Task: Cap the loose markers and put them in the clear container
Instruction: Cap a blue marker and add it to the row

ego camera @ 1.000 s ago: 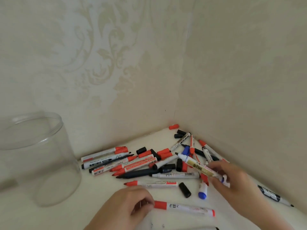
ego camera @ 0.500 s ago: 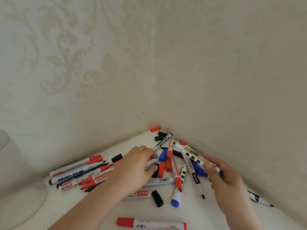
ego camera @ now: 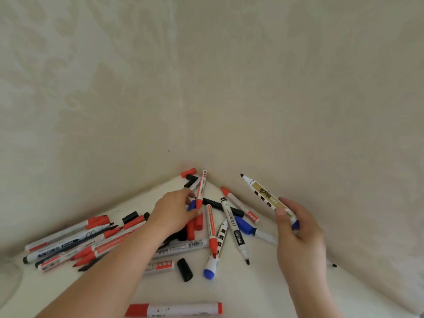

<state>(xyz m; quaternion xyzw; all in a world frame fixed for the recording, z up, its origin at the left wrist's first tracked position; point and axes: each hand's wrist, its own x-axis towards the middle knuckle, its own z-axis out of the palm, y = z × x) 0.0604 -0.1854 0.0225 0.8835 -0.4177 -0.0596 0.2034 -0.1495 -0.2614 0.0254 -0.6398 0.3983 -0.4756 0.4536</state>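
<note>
Head view: right hand (ego camera: 298, 228) is gripping the gold-banded marker (ego camera: 268, 199) by its lower, blue-tipped end, thumb on the near side of the barrel and fingers curled round the far side. Marker is lifted off the table (ego camera: 241, 292), long axis running diagonally, uncapped dark tip pointing up-left toward the right-hand wall (ego camera: 321, 99). Left hand (ego camera: 175, 212) is reaching in from lower left, forearm crossing the pile, fingers and thumb pinching something among the markers in the corner; a blue cap (ego camera: 191, 206) is showing just under the fingertips beside a red-and-white marker (ego camera: 200, 189) that is pointing into the corner, but can't tell which of them it's gripping. Loose black cap (ego camera: 184, 269) is lying on the table near the middle, a blue-capped marker (ego camera: 214, 249) just right of it, cap toward camera. Red-capped marker (ego camera: 174, 309) at the bottom edge is lying roughly horizontal, partly cropped. Left cluster of markers (ego camera: 73, 242) is partly hidden behind the forearm. Clear container isn't identifiable here.
</note>
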